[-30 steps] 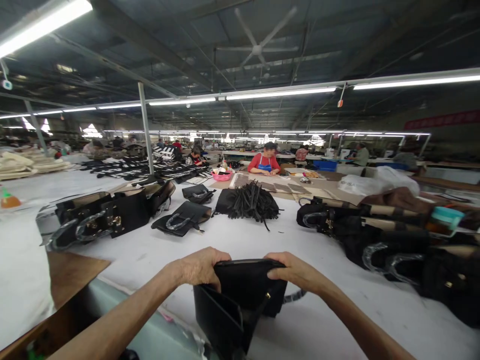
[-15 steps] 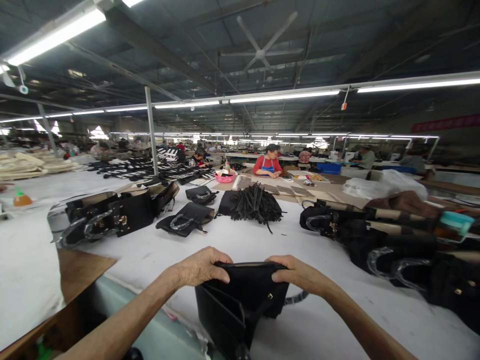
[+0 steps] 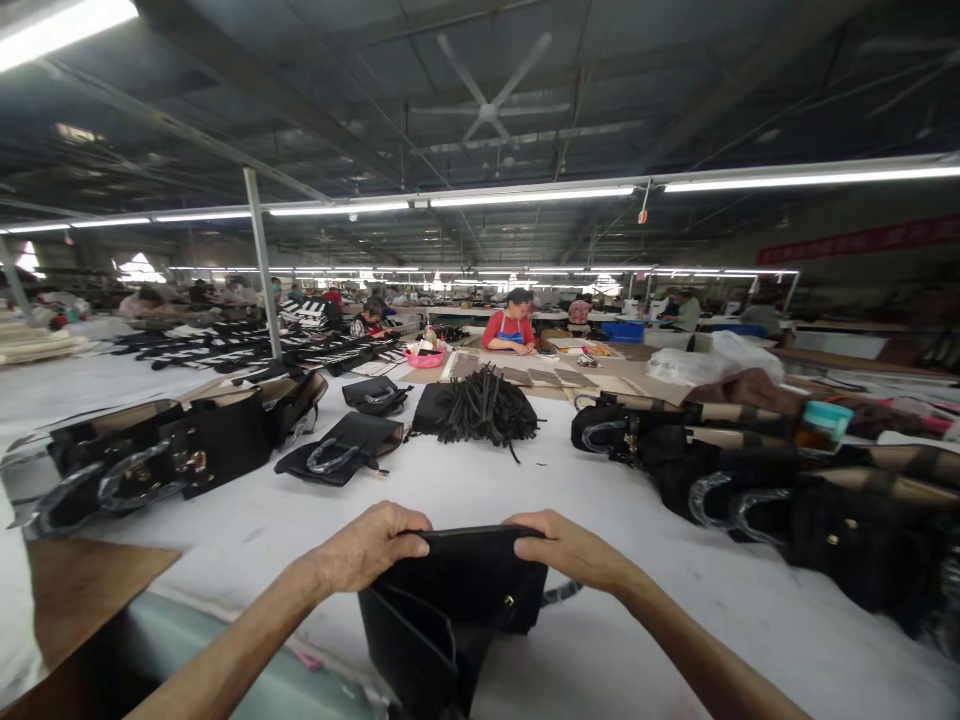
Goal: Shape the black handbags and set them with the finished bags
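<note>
A black handbag (image 3: 457, 585) is held up at the near edge of the white-covered table (image 3: 585, 650). My left hand (image 3: 375, 545) pinches the left end of its top edge, thumb on the near side. At the right end, my right hand (image 3: 566, 548) grips the same edge the same way. A small gold fitting shows on the bag's panel, and a plastic-wrapped handle sticks out to the right. The bag's lower part hangs open in folds and runs out of view at the bottom.
Black bags (image 3: 225, 430) stand at left, more bags (image 3: 750, 470) at right. Ahead lie two smaller bags (image 3: 345, 445) and a heap of black strips (image 3: 487, 405). A cup with a teal lid (image 3: 825, 425) stands at right. A co-worker in red (image 3: 510, 325) sits across.
The camera view has turned right, so the surroundings shift left. Both hands still grip the bag's top edge, which looks straighter and more level now.
</note>
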`<act>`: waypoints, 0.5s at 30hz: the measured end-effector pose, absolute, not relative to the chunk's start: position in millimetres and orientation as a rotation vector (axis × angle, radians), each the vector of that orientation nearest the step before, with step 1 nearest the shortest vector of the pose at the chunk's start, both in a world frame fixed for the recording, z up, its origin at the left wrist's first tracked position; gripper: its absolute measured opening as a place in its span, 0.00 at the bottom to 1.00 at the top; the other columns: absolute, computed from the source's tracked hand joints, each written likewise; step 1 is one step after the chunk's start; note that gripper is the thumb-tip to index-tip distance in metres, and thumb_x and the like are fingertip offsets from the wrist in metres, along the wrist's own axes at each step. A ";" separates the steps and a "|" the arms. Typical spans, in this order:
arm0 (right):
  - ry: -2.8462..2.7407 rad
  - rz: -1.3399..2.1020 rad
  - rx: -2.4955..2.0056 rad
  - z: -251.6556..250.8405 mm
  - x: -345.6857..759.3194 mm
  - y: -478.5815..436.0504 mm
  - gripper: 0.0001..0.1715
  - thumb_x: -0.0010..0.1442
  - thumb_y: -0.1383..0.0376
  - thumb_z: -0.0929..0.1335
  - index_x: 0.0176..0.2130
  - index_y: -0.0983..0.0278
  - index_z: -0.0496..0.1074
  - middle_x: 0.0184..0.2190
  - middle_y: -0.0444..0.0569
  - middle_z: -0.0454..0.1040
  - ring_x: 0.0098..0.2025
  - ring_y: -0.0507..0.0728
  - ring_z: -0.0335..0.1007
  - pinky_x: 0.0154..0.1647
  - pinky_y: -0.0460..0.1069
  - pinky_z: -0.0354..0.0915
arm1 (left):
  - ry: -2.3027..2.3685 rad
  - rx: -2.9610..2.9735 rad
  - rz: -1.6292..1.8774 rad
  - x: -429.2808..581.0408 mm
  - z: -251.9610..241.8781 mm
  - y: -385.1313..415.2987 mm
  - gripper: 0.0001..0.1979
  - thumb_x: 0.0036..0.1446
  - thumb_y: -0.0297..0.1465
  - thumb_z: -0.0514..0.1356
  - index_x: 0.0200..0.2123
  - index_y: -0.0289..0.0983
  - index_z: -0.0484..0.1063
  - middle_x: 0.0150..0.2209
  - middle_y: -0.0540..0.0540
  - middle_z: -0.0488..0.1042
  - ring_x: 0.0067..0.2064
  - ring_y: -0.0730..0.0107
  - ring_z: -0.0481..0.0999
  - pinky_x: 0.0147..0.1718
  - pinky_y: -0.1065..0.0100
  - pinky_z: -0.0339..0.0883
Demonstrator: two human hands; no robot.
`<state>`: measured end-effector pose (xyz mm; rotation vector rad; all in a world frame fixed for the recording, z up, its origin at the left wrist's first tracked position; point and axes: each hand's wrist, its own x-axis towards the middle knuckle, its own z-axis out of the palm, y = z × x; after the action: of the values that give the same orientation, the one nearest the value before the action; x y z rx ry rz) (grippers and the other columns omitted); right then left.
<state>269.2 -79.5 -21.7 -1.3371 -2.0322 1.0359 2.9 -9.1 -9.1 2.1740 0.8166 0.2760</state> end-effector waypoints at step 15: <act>-2.123 0.367 -1.467 -22.6 250.9 -78.5 0.13 0.56 0.61 0.60 0.34 0.61 0.72 0.32 0.44 0.73 0.36 0.54 0.65 0.40 0.46 0.56 | 0.912 2.247 0.310 5.1 -11.5 -9.5 0.14 0.50 0.40 0.51 0.24 0.35 0.66 0.20 0.54 0.54 0.24 0.76 0.53 0.22 0.76 0.51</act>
<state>250.9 -78.5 -22.6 -1.4665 -2.1232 0.3669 5.1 -9.5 -11.5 2.2475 0.9118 0.3095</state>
